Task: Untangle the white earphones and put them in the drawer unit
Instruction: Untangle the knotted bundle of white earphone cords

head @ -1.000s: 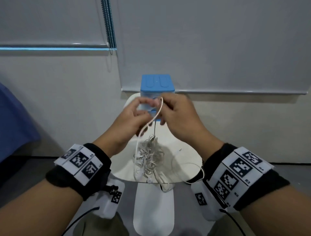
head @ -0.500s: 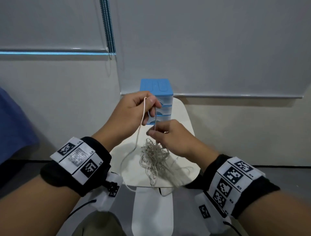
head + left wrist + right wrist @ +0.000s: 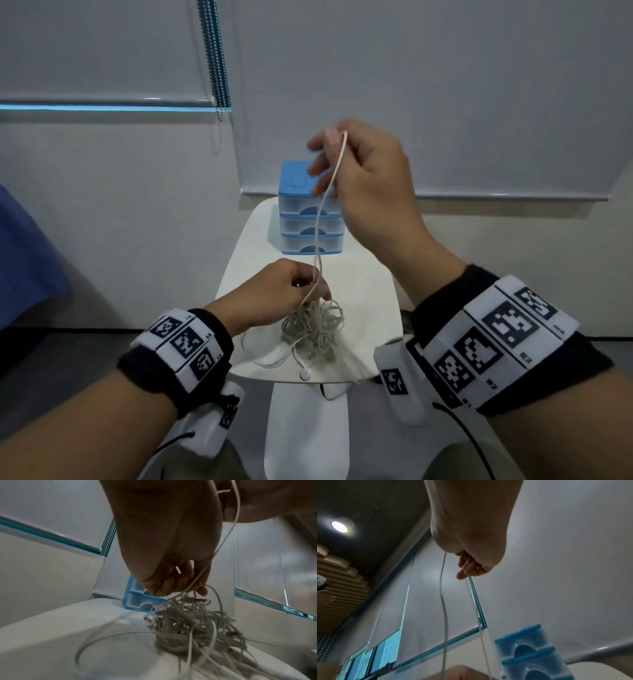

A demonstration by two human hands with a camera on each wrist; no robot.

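Note:
A tangled ball of white earphones [image 3: 313, 329] [image 3: 193, 630] lies on the small white table [image 3: 253, 260]. My left hand [image 3: 274, 298] [image 3: 171, 566] sits low over the tangle and pinches cords at its top. My right hand [image 3: 363, 174] [image 3: 467, 566] is raised in front of the drawer unit and pinches one cord [image 3: 323, 205] [image 3: 443, 601], which runs down from it to the left hand. An earbud [image 3: 305, 374] lies near the table's front edge. The blue drawer unit [image 3: 310, 219] [image 3: 532, 654] stands at the back of the table with its three drawers closed.
The table stands against a pale wall under roller blinds [image 3: 411, 85], with a bead chain [image 3: 215, 58] hanging at the left. A blue cloth [image 3: 24, 260] shows at the far left. Dark floor lies on both sides of the table.
My right hand rose from the tangle to above the drawer unit, drawing a cord upward. My left hand dropped from near the drawer unit down onto the tangle.

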